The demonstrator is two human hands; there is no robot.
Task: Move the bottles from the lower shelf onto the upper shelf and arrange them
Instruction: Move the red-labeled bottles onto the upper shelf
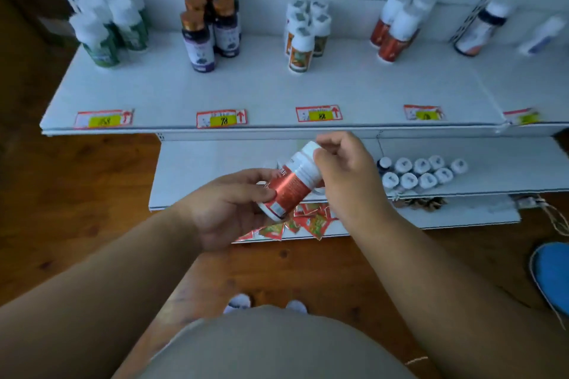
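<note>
A red-labelled bottle with a white cap (292,183) is tilted in front of the lower shelf (197,169), held by both hands. My left hand (228,209) grips its base end from below. My right hand (345,172) curls round its cap end. On the lower shelf to the right stands a cluster of white-capped bottles (421,174). The upper shelf (277,92) carries groups of bottles: green ones (110,28) at left, purple ones with copper caps (209,28), orange-labelled ones (304,34), red ones (397,31) and a dark one (480,31) at right.
Price tags (221,118) line the upper shelf's front edge. Red loose labels (301,221) lie on the bottom ledge below the lower shelf. The floor is brown wood (77,181). A blue object (554,271) sits at the right edge on the floor.
</note>
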